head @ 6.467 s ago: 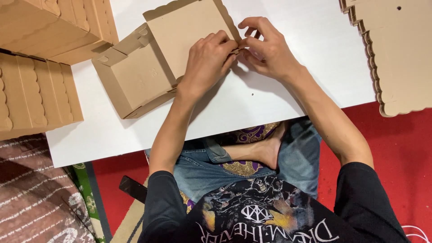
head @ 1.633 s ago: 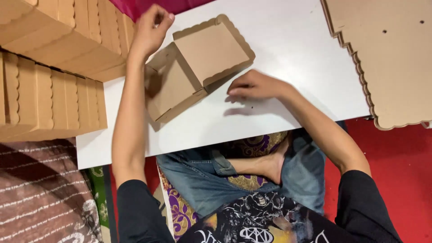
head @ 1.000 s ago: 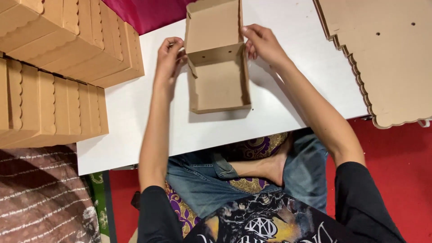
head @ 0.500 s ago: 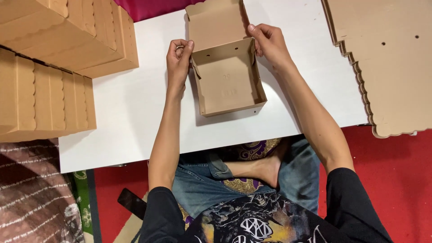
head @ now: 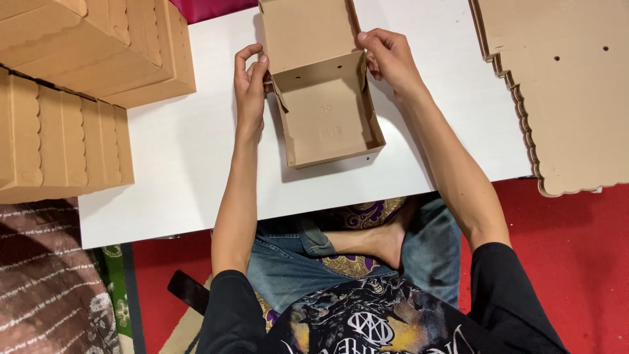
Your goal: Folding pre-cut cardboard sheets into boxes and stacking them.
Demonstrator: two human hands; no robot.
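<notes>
Cardboard everywhere: on my far left, stacks of folded boxes (head: 85, 85) sit on the white table (head: 183, 177). Moving in, my left hand (head: 250, 85) pinches the left wall of the open brown box (head: 327, 121), fingers curled on its edge. That box lies mid-table, lid flap tipped up at the far side. My right hand (head: 388, 59) grips the right rear corner. Far right, flat scalloped cardboard sheets (head: 570, 92) overhang the table edge.

Both forearms extend forward, roughly parallel. Left hand (head: 250, 82) and right hand (head: 391, 60): fingers curled, palms facing inward.
</notes>
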